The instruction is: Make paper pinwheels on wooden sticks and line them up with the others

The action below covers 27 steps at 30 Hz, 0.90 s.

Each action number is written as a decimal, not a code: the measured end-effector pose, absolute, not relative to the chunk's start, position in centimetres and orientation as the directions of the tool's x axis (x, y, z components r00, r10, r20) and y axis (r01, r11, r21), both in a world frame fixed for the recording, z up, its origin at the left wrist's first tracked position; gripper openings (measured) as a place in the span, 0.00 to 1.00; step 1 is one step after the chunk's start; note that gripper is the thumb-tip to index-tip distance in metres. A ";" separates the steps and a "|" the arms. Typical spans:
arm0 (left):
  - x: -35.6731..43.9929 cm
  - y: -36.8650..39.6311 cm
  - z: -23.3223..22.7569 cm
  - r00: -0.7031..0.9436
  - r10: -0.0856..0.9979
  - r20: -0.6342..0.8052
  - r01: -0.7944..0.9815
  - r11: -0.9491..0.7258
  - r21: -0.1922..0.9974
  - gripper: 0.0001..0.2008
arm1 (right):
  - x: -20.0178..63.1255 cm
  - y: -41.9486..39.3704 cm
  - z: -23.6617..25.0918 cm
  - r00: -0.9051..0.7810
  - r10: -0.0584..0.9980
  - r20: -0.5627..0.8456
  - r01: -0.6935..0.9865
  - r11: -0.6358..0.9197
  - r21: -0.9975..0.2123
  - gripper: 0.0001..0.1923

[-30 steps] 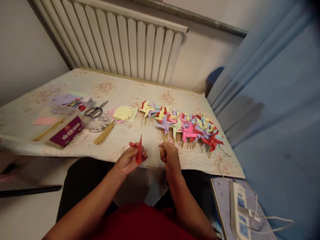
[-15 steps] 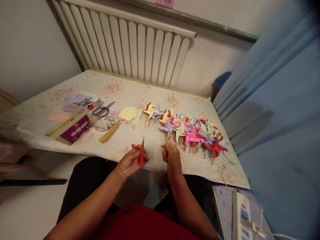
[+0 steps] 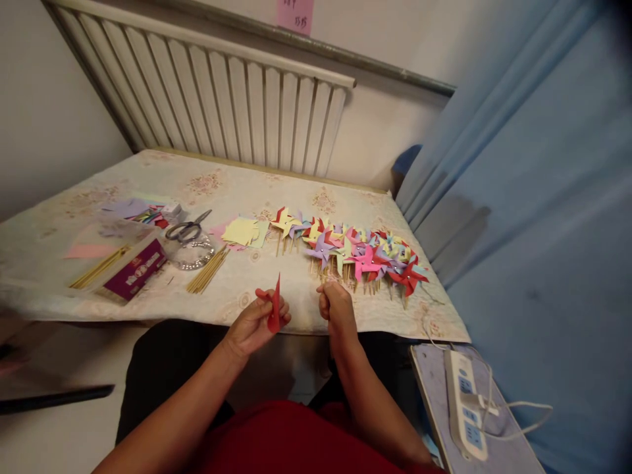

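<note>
Fingers pinched, my left hand (image 3: 253,322) holds a red paper pinwheel (image 3: 275,309) edge-on above the table's front edge. Its blades are folded and no stick shows on it. My right hand (image 3: 338,304) is closed a short way to the right, thumb and forefinger pressed together; whatever it holds, if anything, is too small to make out. Finished paper pinwheels (image 3: 365,260) on sticks lie in a crowded row behind and right of that hand. Left of my left hand lies a bundle of thin wooden sticks (image 3: 206,271).
Scissors (image 3: 185,230) lie beside a ring of shiny beads or pins (image 3: 193,255). Paper squares (image 3: 241,231) sit mid-table. A purple-labelled clear box (image 3: 135,270) holds more sticks. At right stand a blue curtain (image 3: 533,217) and a power strip (image 3: 465,401).
The camera view has shifted, so the table and its items appear further left. My hands keep nearly the same pose, the left still holding the red paper pinwheel.
</note>
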<state>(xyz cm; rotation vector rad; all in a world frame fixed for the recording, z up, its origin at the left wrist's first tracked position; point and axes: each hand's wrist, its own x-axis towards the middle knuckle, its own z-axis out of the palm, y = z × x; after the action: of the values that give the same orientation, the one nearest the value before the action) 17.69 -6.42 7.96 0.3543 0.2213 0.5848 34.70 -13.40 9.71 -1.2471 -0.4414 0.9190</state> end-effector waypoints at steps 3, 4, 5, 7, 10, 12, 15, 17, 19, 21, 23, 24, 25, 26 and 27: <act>17.4 -6.4 8.1 0.824 0.559 -0.096 -0.487 0.784 0.385 0.10 | 34.3 -13.6 10.1 0.602 0.780 -0.170 -0.321 0.042 -0.946 0.09; 17.3 -6.4 8.2 0.828 0.554 -0.091 -0.484 0.785 0.386 0.10 | 34.1 -13.6 10.3 0.605 0.781 -0.156 -0.311 0.051 -0.949 0.09; 17.1 -6.4 8.3 0.830 0.551 -0.085 -0.481 0.786 0.388 0.10 | 33.9 -13.7 10.4 0.605 0.784 -0.141 -0.302 0.062 -0.951 0.10; 16.8 -6.3 8.5 0.831 0.552 -0.074 -0.485 0.782 0.391 0.10 | 33.4 -13.7 10.6 0.594 0.796 -0.114 -0.291 0.080 -0.954 0.11; 16.2 -6.2 8.7 0.829 0.555 -0.066 -0.488 0.777 0.398 0.10 | 32.8 -13.6 10.8 0.569 0.816 -0.104 -0.287 0.079 -0.955 0.12; 15.8 -6.2 8.7 0.826 0.559 -0.065 -0.491 0.772 0.403 0.10 | 32.3 -13.6 10.9 0.566 0.818 -0.107 -0.289 0.075 -0.954 0.12; 15.3 -6.3 8.7 0.822 0.566 -0.058 -0.499 0.766 0.406 0.09 | 31.8 -13.7 11.0 0.581 0.806 -0.114 -0.286 0.071 -0.956 0.11; 15.1 -6.4 8.7 0.826 0.561 -0.053 -0.496 0.768 0.406 0.08 | 31.6 -13.7 11.2 0.593 0.797 -0.112 -0.277 0.072 -0.958 0.12; 14.9 -6.5 8.8 0.830 0.556 -0.054 -0.492 0.774 0.399 0.08 | 31.4 -13.7 11.3 0.591 0.799 -0.109 -0.277 0.075 -0.958 0.11; 14.8 -6.5 8.8 0.828 0.557 -0.059 -0.494 0.777 0.391 0.08 | 31.3 -13.8 11.4 0.571 0.814 -0.111 -0.290 0.074 -0.954 0.12; 14.6 -6.6 8.9 0.825 0.561 -0.061 -0.499 0.776 0.387 0.09 | 31.3 -13.8 11.3 0.557 0.823 -0.108 -0.297 0.076 -0.952 0.12; 14.6 -6.6 8.9 0.825 0.562 -0.061 -0.500 0.775 0.387 0.09 | 31.3 -13.8 11.3 0.559 0.823 -0.101 -0.291 0.081 -0.953 0.12; 14.5 -6.6 8.9 0.824 0.563 -0.060 -0.501 0.775 0.385 0.09 | 31.3 -13.9 11.2 0.567 0.818 -0.090 -0.278 0.087 -0.957 0.12; 14.5 -6.7 8.8 0.824 0.563 -0.058 -0.503 0.775 0.382 0.09 | 31.3 -13.9 11.2 0.579 0.811 -0.078 -0.260 0.094 -0.961 0.12; 14.5 -6.7 8.8 0.824 0.564 -0.057 -0.505 0.776 0.379 0.09 | 31.3 -14.0 11.1 0.588 0.806 -0.068 -0.244 0.097 -0.965 0.12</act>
<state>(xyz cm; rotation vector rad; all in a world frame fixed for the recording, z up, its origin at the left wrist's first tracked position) 14.50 -6.70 8.82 0.3607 0.1712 0.5813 31.33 -13.96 11.11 -1.2407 -0.5632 0.8409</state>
